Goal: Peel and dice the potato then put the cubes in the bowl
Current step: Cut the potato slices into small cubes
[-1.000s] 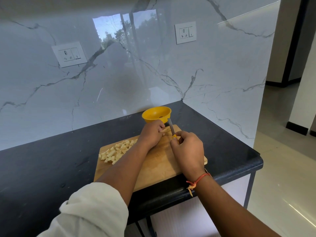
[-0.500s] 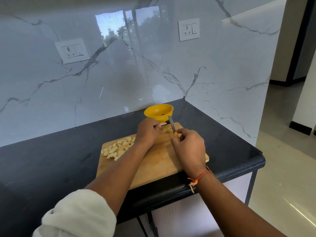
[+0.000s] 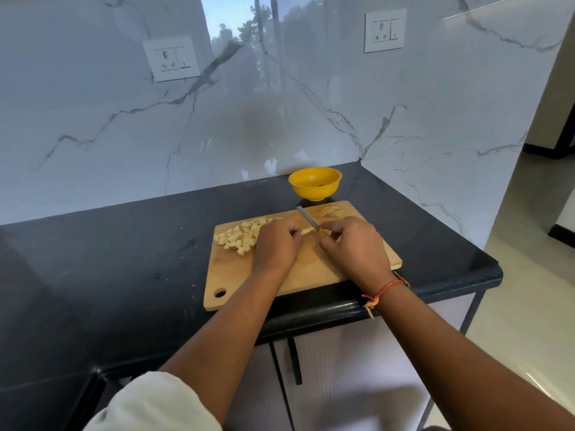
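Note:
A wooden cutting board (image 3: pixel 236 275) lies on the black counter. A pile of pale potato cubes (image 3: pixel 239 236) sits at its far left. My left hand (image 3: pixel 275 244) holds down a potato strip (image 3: pixel 306 231) at mid-board. My right hand (image 3: pixel 354 247) grips a small knife (image 3: pixel 308 217) by its yellow handle, the blade lying across that strip. More uncut potato strips (image 3: pixel 329 211) lie at the board's far right corner. The yellow bowl (image 3: pixel 315 183) stands just behind the board.
The black counter (image 3: pixel 109 259) runs left along a marble wall with two sockets (image 3: pixel 171 59). Its rounded front edge and right corner (image 3: pixel 485 269) drop off to a tiled floor. Cabinet doors sit below.
Both hands have drawn back from the board's far edge to mid-board with a potato strip and the knife. The uncut strips at the far right corner are now uncovered.

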The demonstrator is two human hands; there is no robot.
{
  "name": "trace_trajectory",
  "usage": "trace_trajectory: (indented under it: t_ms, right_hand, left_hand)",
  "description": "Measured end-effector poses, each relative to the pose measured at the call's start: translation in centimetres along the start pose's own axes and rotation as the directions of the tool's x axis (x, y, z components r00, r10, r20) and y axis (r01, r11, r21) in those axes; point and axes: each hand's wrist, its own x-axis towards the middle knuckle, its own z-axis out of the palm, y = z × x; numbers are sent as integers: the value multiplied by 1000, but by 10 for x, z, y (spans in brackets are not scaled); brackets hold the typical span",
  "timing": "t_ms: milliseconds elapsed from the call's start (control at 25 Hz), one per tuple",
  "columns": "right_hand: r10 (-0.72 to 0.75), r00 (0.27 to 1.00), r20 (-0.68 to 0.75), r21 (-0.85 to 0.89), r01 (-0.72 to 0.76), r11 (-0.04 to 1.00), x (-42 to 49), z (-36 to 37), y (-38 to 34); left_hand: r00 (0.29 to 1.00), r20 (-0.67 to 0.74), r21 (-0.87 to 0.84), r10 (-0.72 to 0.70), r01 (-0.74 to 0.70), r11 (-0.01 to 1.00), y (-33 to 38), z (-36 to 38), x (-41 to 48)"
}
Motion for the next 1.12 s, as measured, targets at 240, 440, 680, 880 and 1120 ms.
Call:
trace_trajectory:
  t_ms: [240,440,680,880,1120]
  right_hand:
    - [-31,993,112,-152,48,987,-3,-3,-7]
    - [-17,990,139,-164,40,986,-5,-16,-9]
    - [2,971,239,-186,44,982,-4,-22,-12]
    - [-11,968,250,-228,70,971,6,-12,-14]
    - [-30,969,247,-233,89,968,18,5,-19]
  left_hand:
    - [998,53,-42,-21,24,999,-3,1,3]
    - [998,18,-49,-64,65,997,-6,1,4]
    - [998,2,-20,-55,55,998,-5,3,4]
    - [999,20,-23,-45,46,999,-6,2,4]
    - [997,44,-20,-58,59,998,-4,1,5]
